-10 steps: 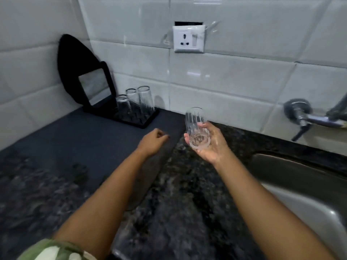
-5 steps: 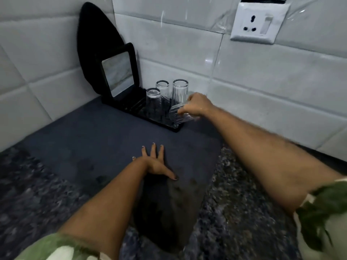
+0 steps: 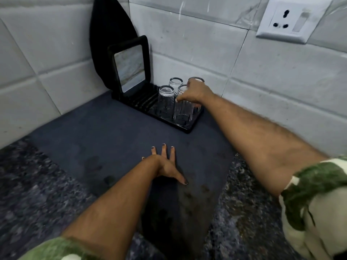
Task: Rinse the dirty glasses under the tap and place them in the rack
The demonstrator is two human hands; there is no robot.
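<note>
A black rack point(image 3: 187, 130) stands in the corner against the tiled wall. Several clear glasses stand upside down in it: one at the front left point(image 3: 165, 102), one behind it point(image 3: 175, 83), one at the back right partly hidden by my hand. My right hand point(image 3: 195, 91) grips the upturned base of a ribbed glass point(image 3: 183, 114) that stands inverted at the rack's front right corner. My left hand point(image 3: 165, 165) lies flat on the dark blue mat point(image 3: 97, 139), fingers spread, holding nothing.
A black-framed mirror point(image 3: 129, 67) leans upright at the rack's back end, with a black pointed board behind it. A white wall socket point(image 3: 291, 17) sits at the upper right. Speckled granite counter point(image 3: 33, 194) surrounds the mat. Sink and tap are out of view.
My right hand carried the ribbed glass from near the sink to the rack, turned it upside down and set it at the front right corner. My left hand opened flat on the mat.
</note>
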